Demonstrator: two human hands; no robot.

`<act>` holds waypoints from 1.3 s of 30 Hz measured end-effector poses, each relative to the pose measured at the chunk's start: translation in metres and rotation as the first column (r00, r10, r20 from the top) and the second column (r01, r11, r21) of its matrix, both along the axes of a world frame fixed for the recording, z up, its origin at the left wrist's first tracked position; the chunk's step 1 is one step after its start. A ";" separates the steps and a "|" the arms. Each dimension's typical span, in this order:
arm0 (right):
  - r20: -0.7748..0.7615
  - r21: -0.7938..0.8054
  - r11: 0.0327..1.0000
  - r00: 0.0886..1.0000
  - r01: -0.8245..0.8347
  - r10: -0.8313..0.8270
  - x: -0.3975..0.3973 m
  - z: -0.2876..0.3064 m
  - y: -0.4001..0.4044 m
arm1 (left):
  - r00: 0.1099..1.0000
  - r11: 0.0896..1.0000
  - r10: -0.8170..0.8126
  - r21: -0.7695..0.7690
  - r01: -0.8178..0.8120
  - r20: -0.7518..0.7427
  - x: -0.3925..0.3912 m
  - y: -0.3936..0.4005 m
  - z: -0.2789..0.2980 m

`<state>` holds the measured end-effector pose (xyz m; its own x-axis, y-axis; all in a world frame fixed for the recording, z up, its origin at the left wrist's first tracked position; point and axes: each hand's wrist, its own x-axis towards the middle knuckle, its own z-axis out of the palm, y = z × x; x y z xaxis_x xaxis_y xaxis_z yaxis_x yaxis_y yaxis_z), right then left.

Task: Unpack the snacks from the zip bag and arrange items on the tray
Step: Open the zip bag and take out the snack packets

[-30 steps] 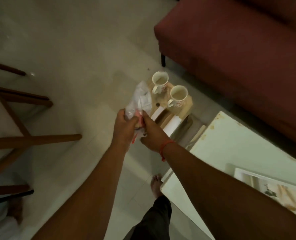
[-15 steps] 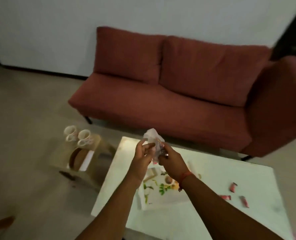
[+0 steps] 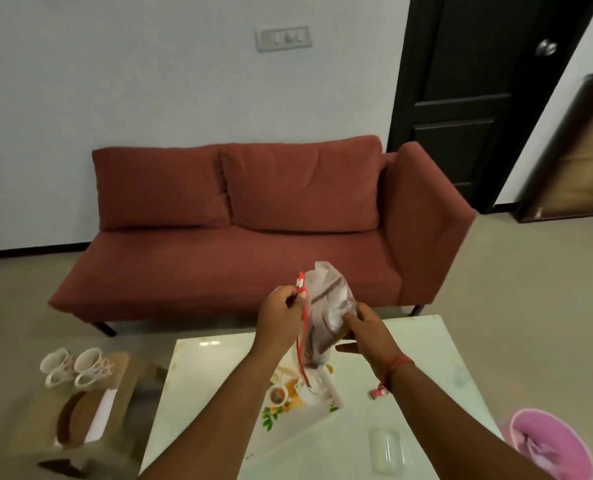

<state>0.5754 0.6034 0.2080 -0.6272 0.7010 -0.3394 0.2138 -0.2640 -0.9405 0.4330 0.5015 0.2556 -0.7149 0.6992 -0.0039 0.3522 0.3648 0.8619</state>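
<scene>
A clear zip bag [image 3: 326, 306] with a red zipper strip hangs in the air above the white table [image 3: 426, 344]. Brown snack packets show through its plastic. My left hand [image 3: 279, 315] pinches the red zipper edge on the bag's left side. My right hand [image 3: 366, 329] grips the bag's right side, fingers pressed into the plastic. Under the bag lies a white tray [image 3: 288, 410] printed with a teacup and green leaves, partly hidden by my left forearm. One small red wrapped snack [image 3: 378, 393] rests on the table just beside my right wrist.
A red sofa [image 3: 246, 237] stands behind the table. At the left, a low wooden stool [image 3: 125, 386] carries two white mugs [image 3: 75, 367]. A pink bucket [image 3: 551, 448] sits at the lower right. A clear plastic piece [image 3: 386, 450] lies near the table's front.
The view swung from the floor and stool up to the sofa and table. Both hands kept hold of the zip bag, which now hangs over the tray with the zipper strip pulled to the left.
</scene>
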 end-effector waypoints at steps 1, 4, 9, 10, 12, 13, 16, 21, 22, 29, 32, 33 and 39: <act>0.020 0.014 1.000 1.000 -0.004 0.003 0.005 0.001 0.004 | 0.999 1.000 0.017 0.011 -0.017 0.044 0.000 0.002 0.007; 0.112 0.063 0.997 0.993 -0.035 0.028 0.013 0.004 0.021 | 0.952 0.986 0.089 0.111 -0.126 0.294 -0.005 0.006 0.024; 0.275 0.108 0.991 0.960 -0.083 0.051 0.004 0.009 0.047 | 0.763 0.913 0.102 0.244 -0.327 0.639 -0.018 0.004 0.051; 0.312 0.127 0.987 0.948 -0.101 0.057 -0.001 0.011 0.049 | 0.744 0.902 0.091 0.262 -0.343 0.662 -0.022 0.003 0.056; 0.399 0.228 0.964 0.916 -0.139 0.037 -0.012 0.016 0.052 | 0.722 0.883 0.062 0.299 -0.361 0.689 -0.027 0.000 0.064; 0.430 0.298 0.942 0.903 -0.152 0.010 -0.020 0.020 0.051 | 0.715 0.876 0.044 0.317 -0.363 0.698 -0.031 -0.001 0.068; 0.389 0.502 0.854 0.918 -0.137 -0.082 -0.049 0.045 0.037 | 0.714 0.854 0.014 0.363 -0.373 0.700 -0.040 -0.004 0.079; 0.063 0.753 0.658 0.997 -0.019 -0.043 -0.109 0.112 -0.008 | 0.783 0.861 0.124 0.326 -0.390 0.609 -0.055 -0.010 0.079; 0.032 0.751 0.660 0.999 -0.023 -0.002 -0.120 0.125 -0.017 | 0.839 0.888 0.154 0.299 -0.349 0.522 -0.057 -0.012 0.076; 0.197 0.708 0.664 0.970 -0.240 0.141 -0.173 0.170 -0.044 | 0.885 0.866 0.044 0.425 -0.265 0.463 -0.071 -0.017 0.081; 0.261 0.697 0.645 0.949 -0.313 0.179 -0.188 0.180 -0.045 | 0.891 0.852 0.067 0.439 -0.285 0.448 -0.080 -0.021 0.078; 0.290 0.700 0.625 0.937 -0.345 0.193 -0.192 0.183 -0.045 | 0.906 0.855 0.079 0.439 -0.276 0.416 -0.083 -0.025 0.079; 0.443 0.722 0.437 0.843 -0.537 0.303 -0.202 0.195 -0.038 | 0.978 0.915 0.201 0.368 -0.169 -0.052 -0.109 -0.047 0.072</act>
<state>0.3731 0.5658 0.4028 -0.9137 0.4036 0.0473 0.2985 0.7456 -0.5959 0.3237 0.4543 0.3277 -0.8176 0.4970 0.2907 0.3878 0.1021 0.9161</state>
